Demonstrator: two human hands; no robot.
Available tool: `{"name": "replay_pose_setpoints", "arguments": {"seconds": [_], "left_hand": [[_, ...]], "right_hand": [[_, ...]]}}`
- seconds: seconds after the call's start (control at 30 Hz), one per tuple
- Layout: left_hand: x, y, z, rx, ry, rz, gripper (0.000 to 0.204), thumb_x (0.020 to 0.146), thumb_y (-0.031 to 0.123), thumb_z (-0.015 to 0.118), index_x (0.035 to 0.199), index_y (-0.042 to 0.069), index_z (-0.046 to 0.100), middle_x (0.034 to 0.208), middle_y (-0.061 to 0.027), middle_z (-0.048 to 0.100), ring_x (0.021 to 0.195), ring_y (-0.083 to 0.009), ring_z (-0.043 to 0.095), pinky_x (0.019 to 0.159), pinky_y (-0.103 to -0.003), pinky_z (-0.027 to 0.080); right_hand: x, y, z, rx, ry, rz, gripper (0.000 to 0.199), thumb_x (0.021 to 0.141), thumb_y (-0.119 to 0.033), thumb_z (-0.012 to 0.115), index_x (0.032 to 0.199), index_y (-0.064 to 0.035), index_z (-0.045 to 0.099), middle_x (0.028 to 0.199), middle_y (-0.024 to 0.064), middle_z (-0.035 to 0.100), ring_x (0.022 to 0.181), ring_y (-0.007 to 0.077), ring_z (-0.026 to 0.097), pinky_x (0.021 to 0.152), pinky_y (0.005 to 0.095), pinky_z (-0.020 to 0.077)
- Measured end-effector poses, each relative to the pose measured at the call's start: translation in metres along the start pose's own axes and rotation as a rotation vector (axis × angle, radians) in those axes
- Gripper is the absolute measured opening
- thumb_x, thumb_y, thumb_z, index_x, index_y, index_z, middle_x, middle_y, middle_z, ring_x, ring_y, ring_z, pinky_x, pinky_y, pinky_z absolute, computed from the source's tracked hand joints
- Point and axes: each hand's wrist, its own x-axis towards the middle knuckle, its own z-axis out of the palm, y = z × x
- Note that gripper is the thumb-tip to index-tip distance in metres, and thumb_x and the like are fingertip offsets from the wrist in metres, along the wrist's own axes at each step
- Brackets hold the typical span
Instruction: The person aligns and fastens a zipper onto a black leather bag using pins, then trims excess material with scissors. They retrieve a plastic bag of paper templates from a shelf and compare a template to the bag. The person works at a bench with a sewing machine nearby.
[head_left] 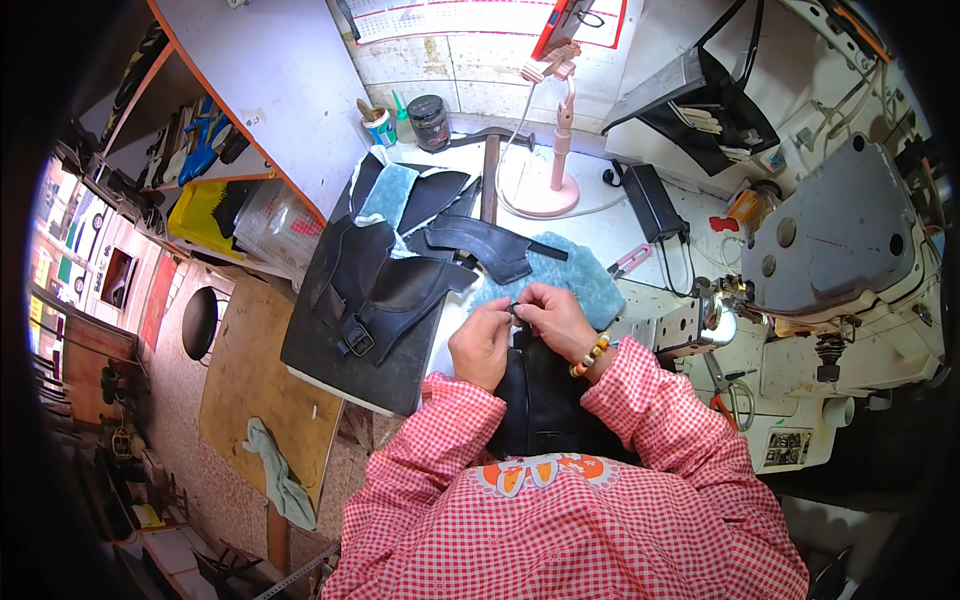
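My left hand [481,346] and my right hand [560,322] meet in front of me, fingertips pinched together. Between them is a small black piece [516,313], mostly hidden by the fingers; its kind cannot be made out. Below the hands a black leather piece [550,395] lies at my lap, close to the table edge. Just beyond my fingers is teal fleecy fabric [570,275], with a curved black leather piece [480,247] overlapping it. To the left lie more black leather parts, one with a buckle [357,340].
A sewing machine [835,230] stands at the right, with orange-handled scissors [718,385] beside it. A pink utility knife [630,260], a hammer [490,180], a pink phone stand [560,150] and a dark jar [429,123] occupy the back. At left are shelves and a wooden board [255,370].
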Motion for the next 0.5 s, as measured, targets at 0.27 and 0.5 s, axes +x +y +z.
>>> {"name": "replay_pose_setpoints", "arguments": {"seconds": [0.27, 0.5], "left_hand": [[0.006, 0.002, -0.001, 0.099, 0.016, 0.109, 0.010, 0.079, -0.004, 0.066, 0.085, 0.003, 0.064, 0.096, -0.0157, 0.072, 0.081, -0.0320, 0.070, 0.068, -0.038, 0.057], [0.003, 0.006, 0.004, 0.164, 0.030, 0.107, 0.010, 0.077, -0.003, 0.065, 0.083, 0.005, 0.063, 0.099, -0.0158, 0.072, 0.076, -0.0314, 0.070, 0.064, -0.038, 0.056]], "right_hand": [[0.001, -0.004, -0.002, 0.044, -0.060, 0.032, 0.010, 0.092, -0.011, 0.062, 0.089, -0.0007, 0.063, 0.074, -0.0012, 0.060, 0.059, 0.0059, 0.052, 0.053, 0.0223, 0.0446], [0.000, 0.000, 0.011, -0.095, 0.152, -0.031, 0.014, 0.090, -0.014, 0.062, 0.088, -0.0001, 0.064, 0.068, 0.0058, 0.063, 0.057, 0.0137, 0.060, 0.052, 0.0285, 0.0471]]}}
